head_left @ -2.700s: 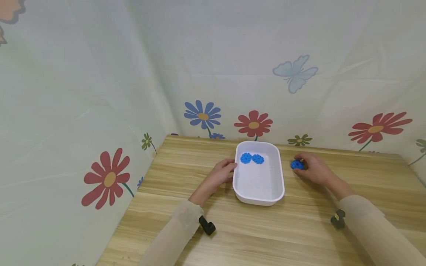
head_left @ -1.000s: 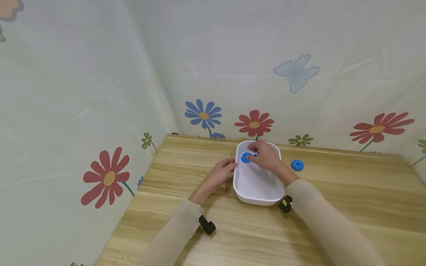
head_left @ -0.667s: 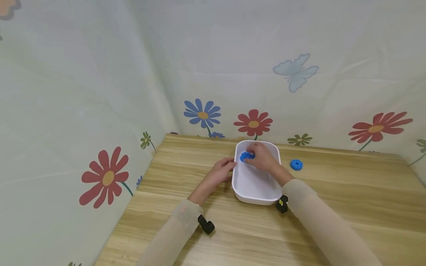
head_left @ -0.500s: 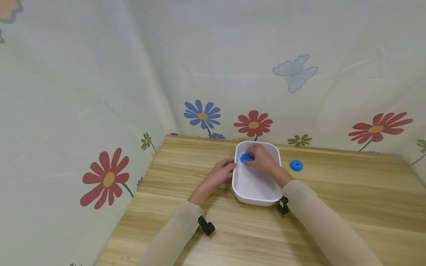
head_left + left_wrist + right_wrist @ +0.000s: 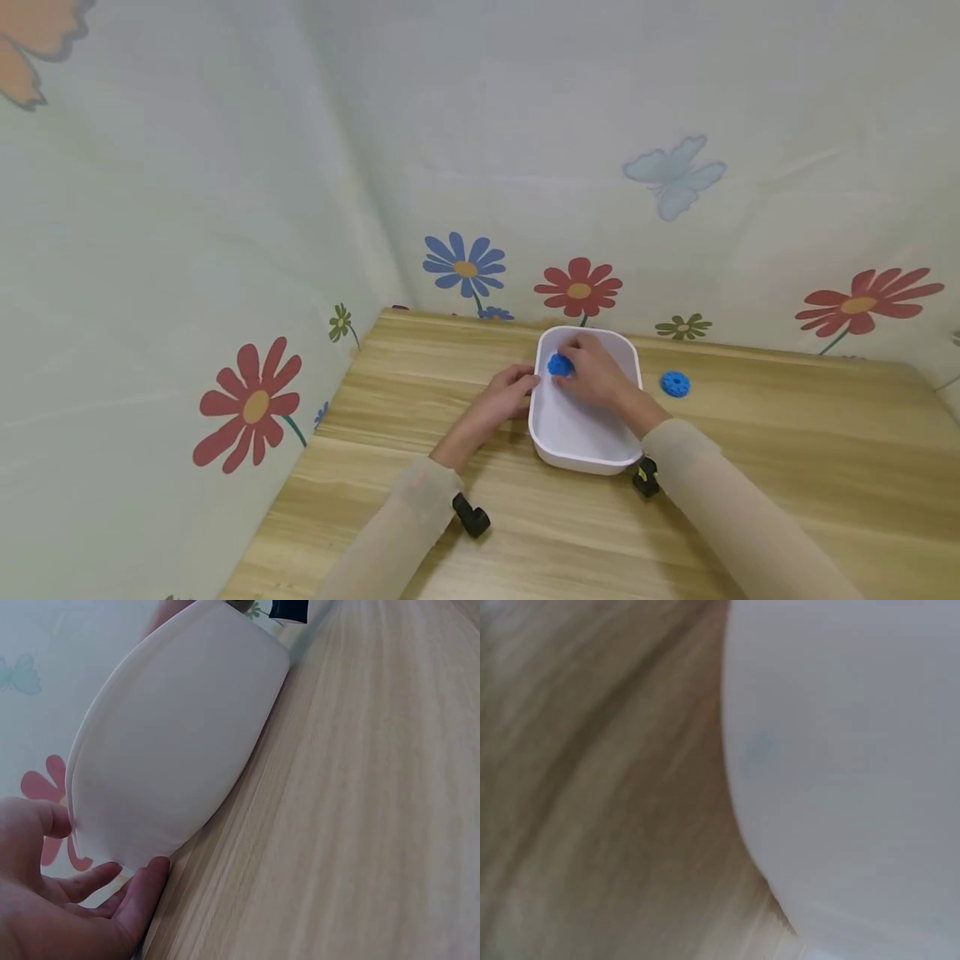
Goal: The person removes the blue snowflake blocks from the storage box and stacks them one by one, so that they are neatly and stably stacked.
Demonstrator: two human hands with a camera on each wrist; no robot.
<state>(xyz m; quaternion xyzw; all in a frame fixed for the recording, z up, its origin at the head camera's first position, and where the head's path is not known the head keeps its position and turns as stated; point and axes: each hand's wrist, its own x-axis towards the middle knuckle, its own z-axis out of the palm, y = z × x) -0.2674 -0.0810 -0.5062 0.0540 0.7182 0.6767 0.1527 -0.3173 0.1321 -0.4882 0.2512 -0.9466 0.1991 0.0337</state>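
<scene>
A white plastic box (image 5: pixel 581 433) stands on the table near its back edge. My right hand (image 5: pixel 596 379) reaches inside and pinches a blue snowflake disc (image 5: pixel 558 365) between thumb and fingers, close to the far left corner. Part of the disc is hidden behind the fingers. At the box's left side, my left hand (image 5: pixel 506 396) rests its fingertips on the wall and rim; the left wrist view shows these fingers (image 5: pixel 146 896) loosely spread against the outer wall. In the right wrist view the box wall (image 5: pixel 840 765) fills much of the frame, without the hand.
Right of the box lies a small stack of blue snowflake discs (image 5: pixel 675 383) on the wooden table (image 5: pixel 787 450). A flower-printed cloth (image 5: pixel 517 167) hangs behind and to the left. A black wrist camera (image 5: pixel 472 517) sits under the left sleeve.
My right hand has left the disc stack on the table and reached into the box, where its fingers have closed on a disc. My left hand stays at the box.
</scene>
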